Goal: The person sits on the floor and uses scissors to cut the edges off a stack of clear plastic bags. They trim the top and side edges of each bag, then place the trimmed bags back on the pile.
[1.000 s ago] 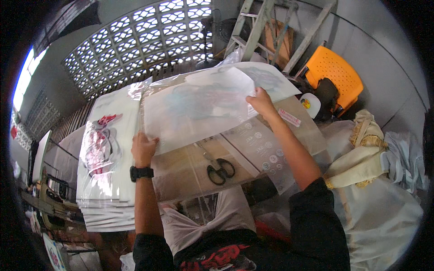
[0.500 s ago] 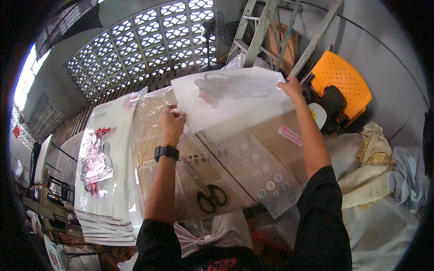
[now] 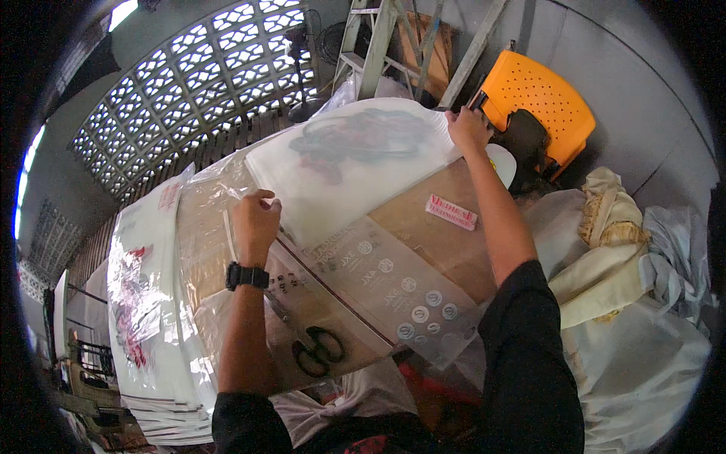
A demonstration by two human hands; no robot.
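A translucent white sheet [image 3: 302, 170] with a dark and reddish design showing through lies across the brown work surface. At its far right corner, my right hand [image 3: 470, 130] pinches the sheet's edge. My left hand [image 3: 255, 223] is by the near left corner with its fingers curled; what they hold, if anything, is hidden. Between my forearms is a narrower clear printed film [image 3: 378, 265] with round marks. Black-handled scissors [image 3: 319, 349] lie near me beneath clear plastic, close to my left forearm.
Left of the work surface is a stack of white sheets [image 3: 155, 303] with red and dark prints. A pink-lettered label [image 3: 451, 212] lies at right. Beyond are a ladder [image 3: 378, 49] and an orange chair [image 3: 541, 98]. Cream cloth [image 3: 605, 265] and clear plastic sheeting [image 3: 635, 363] lie at right.
The view has shifted, so the scene sits farther left. The translucent sheet lies flatter, its right edge now next to several layered edges. My right hand still grips its corner.
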